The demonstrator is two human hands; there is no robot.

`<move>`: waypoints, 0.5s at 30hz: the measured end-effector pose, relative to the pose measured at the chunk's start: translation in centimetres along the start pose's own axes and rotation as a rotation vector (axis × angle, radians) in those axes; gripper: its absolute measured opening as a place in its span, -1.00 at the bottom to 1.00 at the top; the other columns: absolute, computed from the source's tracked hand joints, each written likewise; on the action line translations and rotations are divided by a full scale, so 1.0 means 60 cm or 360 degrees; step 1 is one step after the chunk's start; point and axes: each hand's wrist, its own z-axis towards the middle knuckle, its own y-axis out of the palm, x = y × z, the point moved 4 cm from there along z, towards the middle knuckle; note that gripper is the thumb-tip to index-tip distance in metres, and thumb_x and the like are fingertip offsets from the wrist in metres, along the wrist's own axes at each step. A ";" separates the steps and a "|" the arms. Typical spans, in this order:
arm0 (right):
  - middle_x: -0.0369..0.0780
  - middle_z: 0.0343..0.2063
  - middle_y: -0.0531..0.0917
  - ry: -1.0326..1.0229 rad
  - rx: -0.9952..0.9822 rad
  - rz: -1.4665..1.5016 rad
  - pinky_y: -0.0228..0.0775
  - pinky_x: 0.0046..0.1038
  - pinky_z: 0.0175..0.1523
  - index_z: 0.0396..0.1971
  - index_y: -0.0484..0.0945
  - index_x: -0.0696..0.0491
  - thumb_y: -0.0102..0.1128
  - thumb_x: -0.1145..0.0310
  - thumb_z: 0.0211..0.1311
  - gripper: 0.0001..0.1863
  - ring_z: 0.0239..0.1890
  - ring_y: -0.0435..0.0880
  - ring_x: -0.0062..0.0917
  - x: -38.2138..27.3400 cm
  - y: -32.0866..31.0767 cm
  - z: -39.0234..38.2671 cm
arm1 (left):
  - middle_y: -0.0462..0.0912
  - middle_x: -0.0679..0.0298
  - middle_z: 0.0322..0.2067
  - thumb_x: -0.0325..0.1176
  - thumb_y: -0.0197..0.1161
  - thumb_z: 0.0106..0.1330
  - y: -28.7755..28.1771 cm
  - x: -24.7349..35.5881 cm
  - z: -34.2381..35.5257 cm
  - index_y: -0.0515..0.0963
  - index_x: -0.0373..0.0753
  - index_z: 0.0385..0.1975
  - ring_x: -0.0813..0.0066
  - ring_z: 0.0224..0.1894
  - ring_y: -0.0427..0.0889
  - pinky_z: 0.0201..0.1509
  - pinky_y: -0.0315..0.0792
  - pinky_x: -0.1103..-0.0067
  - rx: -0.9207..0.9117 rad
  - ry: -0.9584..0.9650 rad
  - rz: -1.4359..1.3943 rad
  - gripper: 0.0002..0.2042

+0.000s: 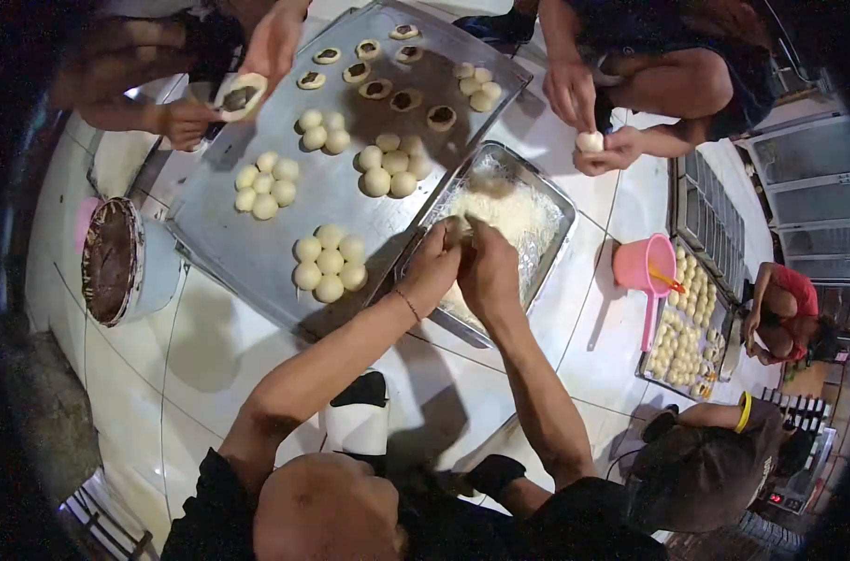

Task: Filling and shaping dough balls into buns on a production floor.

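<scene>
My left hand [432, 262] and my right hand [484, 266] come together over a rectangular metal pan [547, 266] holding pale crumbs or powder [518, 210] and crumpled clear plastic. Their fingers are closed around something small at the pan's middle, mostly hidden by the fingers. Beside the pan lies a large metal sheet tray [210, 210] with groups of pale dough balls [329, 262] and several flattened rounds topped with dark filling [375, 89].
Co-workers' hands hold a filled round [240, 96] and a dough ball [590, 142]. A bucket of dark paste [154, 271] stands left; a pink dipper [635, 262] and tray of shaped dough [677, 346] right. A person in red [792, 294] crouches beyond; another [696, 467] sits lower right.
</scene>
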 end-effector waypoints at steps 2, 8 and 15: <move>-0.20 -0.37 0.64 0.0007 0.0106 0.0124 0.47 -0.50 -0.24 -0.04 0.55 0.23 0.29 0.55 0.07 -0.62 -0.39 0.60 -0.47 0.009 -0.019 -0.005 | 0.57 0.22 -0.10 -0.26 0.04 0.44 -0.003 0.013 -0.003 0.44 -0.17 0.08 0.48 -0.11 0.57 -0.01 0.54 0.48 -0.0105 -0.0054 -0.0239 -0.72; -0.18 -0.29 0.63 0.0227 0.0095 0.0672 0.44 -0.48 -0.21 -0.08 0.57 0.21 0.31 0.58 0.06 -0.64 -0.35 0.57 -0.46 0.065 -0.035 -0.035 | 0.55 0.22 -0.07 -0.49 0.07 0.36 -0.012 0.070 -0.029 0.40 -0.14 0.12 0.38 -0.18 0.60 -0.02 0.57 0.47 -0.0404 -0.0367 -0.0793 -0.66; -0.18 -0.21 0.59 -0.0587 0.0242 0.0302 0.40 -0.56 -0.21 -0.23 0.61 0.18 0.25 0.62 0.12 -0.81 -0.33 0.50 -0.54 -0.002 -0.049 -0.034 | 0.50 0.18 0.08 -0.67 0.06 0.23 -0.004 0.163 -0.037 0.32 -0.19 0.21 0.35 -0.19 0.63 -0.01 0.58 0.52 -0.0800 -0.0134 0.1507 -0.49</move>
